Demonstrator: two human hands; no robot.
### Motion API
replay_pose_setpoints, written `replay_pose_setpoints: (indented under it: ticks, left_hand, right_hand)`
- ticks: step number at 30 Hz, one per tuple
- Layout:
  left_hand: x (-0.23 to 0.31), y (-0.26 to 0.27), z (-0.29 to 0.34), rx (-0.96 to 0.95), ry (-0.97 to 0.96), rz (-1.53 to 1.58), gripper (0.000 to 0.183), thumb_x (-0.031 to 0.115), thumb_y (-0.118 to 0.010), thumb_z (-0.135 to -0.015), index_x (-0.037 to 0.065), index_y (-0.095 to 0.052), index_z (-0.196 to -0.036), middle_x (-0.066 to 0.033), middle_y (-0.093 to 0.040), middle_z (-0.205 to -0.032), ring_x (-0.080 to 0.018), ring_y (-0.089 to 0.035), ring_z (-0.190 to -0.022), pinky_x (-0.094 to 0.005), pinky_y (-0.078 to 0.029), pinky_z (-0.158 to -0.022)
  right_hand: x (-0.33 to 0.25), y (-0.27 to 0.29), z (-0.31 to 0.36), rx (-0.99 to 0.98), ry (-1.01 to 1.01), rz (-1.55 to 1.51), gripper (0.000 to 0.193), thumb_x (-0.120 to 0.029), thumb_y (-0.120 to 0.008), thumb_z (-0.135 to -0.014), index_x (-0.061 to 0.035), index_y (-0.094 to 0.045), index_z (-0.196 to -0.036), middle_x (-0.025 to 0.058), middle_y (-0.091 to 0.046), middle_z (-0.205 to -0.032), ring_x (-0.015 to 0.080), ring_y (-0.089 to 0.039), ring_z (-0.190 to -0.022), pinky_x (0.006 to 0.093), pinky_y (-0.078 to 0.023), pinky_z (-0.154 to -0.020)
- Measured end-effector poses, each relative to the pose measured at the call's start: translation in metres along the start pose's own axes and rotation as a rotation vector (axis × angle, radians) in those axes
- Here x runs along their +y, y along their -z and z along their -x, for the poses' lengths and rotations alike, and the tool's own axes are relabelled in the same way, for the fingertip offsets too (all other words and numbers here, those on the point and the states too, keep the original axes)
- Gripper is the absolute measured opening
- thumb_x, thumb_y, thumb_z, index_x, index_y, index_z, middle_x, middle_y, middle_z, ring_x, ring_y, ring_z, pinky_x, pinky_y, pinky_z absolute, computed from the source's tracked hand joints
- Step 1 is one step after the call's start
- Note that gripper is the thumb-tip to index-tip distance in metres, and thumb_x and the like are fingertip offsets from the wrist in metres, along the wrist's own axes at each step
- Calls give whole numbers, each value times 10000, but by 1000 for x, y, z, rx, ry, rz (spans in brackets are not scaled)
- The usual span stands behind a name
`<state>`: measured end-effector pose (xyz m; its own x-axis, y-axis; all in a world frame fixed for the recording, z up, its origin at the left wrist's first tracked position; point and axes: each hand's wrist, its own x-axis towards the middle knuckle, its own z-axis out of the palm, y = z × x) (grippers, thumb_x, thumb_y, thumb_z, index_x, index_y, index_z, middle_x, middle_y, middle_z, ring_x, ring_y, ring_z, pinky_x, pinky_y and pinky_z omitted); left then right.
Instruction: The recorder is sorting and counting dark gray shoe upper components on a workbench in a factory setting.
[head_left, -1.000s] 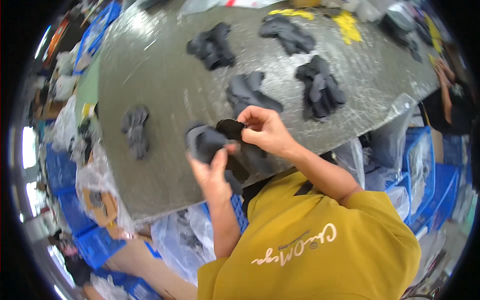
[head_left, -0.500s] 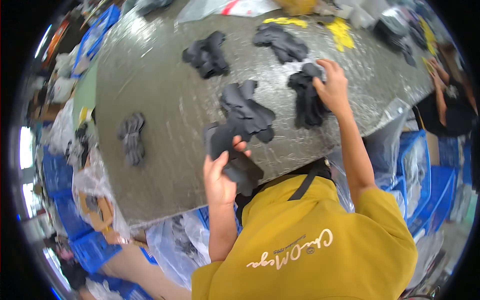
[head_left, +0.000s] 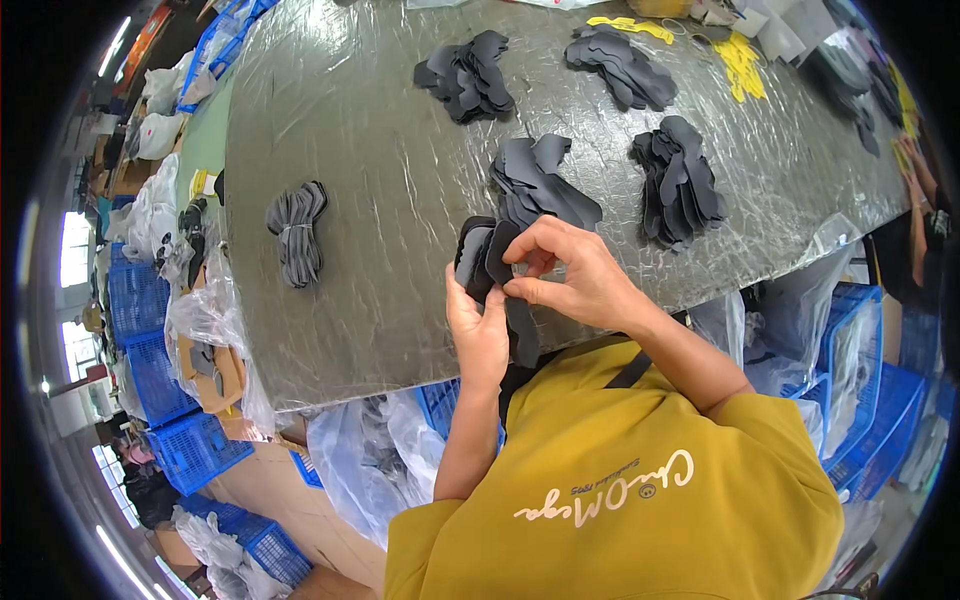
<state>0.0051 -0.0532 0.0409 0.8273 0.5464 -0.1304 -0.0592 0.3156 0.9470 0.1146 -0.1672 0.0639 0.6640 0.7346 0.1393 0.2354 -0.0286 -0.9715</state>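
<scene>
My left hand (head_left: 478, 330) is closed round a stack of dark grey, curved cut-out pieces (head_left: 477, 252), held upright near the table's front edge. With thumb and finger, my right hand (head_left: 575, 272) pinches a black piece (head_left: 500, 252) against the right side of that stack. Just beyond my hands lies a loose pile of dark grey pieces (head_left: 540, 185). Farther right is a fanned pile of dark pieces (head_left: 680, 185). Two more dark grey piles, one at the back middle (head_left: 465, 78) and one at the back right (head_left: 620, 68), lie beyond.
A tied grey bundle (head_left: 298, 235) lies on the left of the plastic-covered table (head_left: 370, 300). Yellow strips (head_left: 740, 65) are at the back right. Blue crates (head_left: 200, 450) and clear bags (head_left: 360, 470) stand around the table. Another person's arm (head_left: 918, 195) shows at the far right.
My right hand has left the fanned pile on the right and come to the stack in my left hand. The left hand has turned the stack more upright. The whole view has shifted.
</scene>
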Motion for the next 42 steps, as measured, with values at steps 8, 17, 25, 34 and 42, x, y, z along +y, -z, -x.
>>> replay_pose_setpoints:
  ticks: [8, 17, 25, 34, 42]
  left_hand:
    - [6, 3, 1, -70, -19, -325, 571, -55, -455, -825, -14, -302, -1374, -125, -486, -1252, -192, -506, -1122, -314, -391, -975]
    - [25, 9, -3, -244, 223, 248, 655, 40, -440, -755, -22, -298, -1392, -119, -431, -1326, -206, -428, -1231, -327, -317, -1042]
    - [11, 8, -5, -119, 197, 307, 436, 116, -427, -934, -24, -375, -1344, -120, -465, -1331, -216, -437, -1241, -374, -327, -1049]
    - [2, 22, -8, 30, 194, 303, 308, 166, -434, -976, -11, -456, -1228, -190, -614, -1077, -258, -654, -842, -389, -543, -779]
    - [5, 11, -6, -2, 265, 348, 343, 151, -432, -958, -1, -438, -1266, -160, -584, -1105, -237, -610, -937, -397, -537, -821]
  right_hand:
    - [5, -18, -5, 57, -3, 127, 420, -270, -830, -656, -20, -610, -911, 65, -571, -872, 176, -592, -778, 295, -480, -687]
    - [10, -10, -9, 39, 11, 208, 396, -238, -808, -640, -24, -607, -906, 91, -569, -873, 260, -564, -834, 350, -472, -741]
    - [14, -12, -7, 60, 41, 216, 270, -166, -727, -730, -35, -601, -930, 86, -562, -901, 232, -561, -854, 339, -467, -723]
    - [29, 10, -22, 547, -65, -292, 163, -21, -609, -847, -3, -604, -1009, 27, -638, -870, 59, -576, -736, 225, -478, -602]
    - [75, 17, -44, 174, 33, 625, 344, -111, -680, -723, -75, -625, -1061, 125, -566, -1043, 317, -543, -1026, 390, -437, -903]
